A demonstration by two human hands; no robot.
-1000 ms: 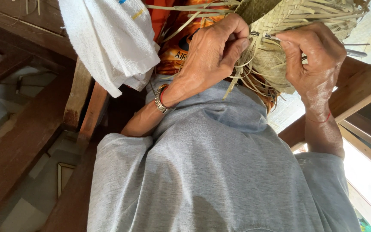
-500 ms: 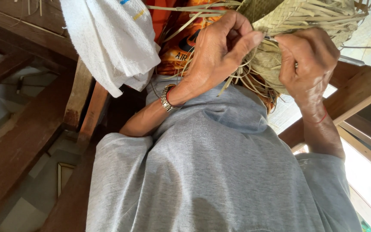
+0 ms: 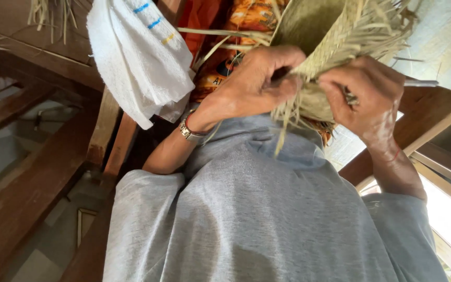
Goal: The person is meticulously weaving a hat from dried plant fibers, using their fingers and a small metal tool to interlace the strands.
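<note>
Both hands are pinching the pale green woven palm-leaf basket [image 3: 335, 47]: left hand [image 3: 259, 83] on its left rim, right hand [image 3: 366, 91] right, loose strips hanging below.

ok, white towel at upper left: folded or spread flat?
Folded. The white towel hangs doubled in layers over a wooden rail, its edges overlapping, beside the left hand gripping the woven straw piece.

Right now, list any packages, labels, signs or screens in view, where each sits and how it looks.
Printed orange cloth: behind the hands, top centre; orange with yellow and dark print.
White cloth: hanging upper left; small blue and yellow marks.
No packages, signs or screens show.
</note>
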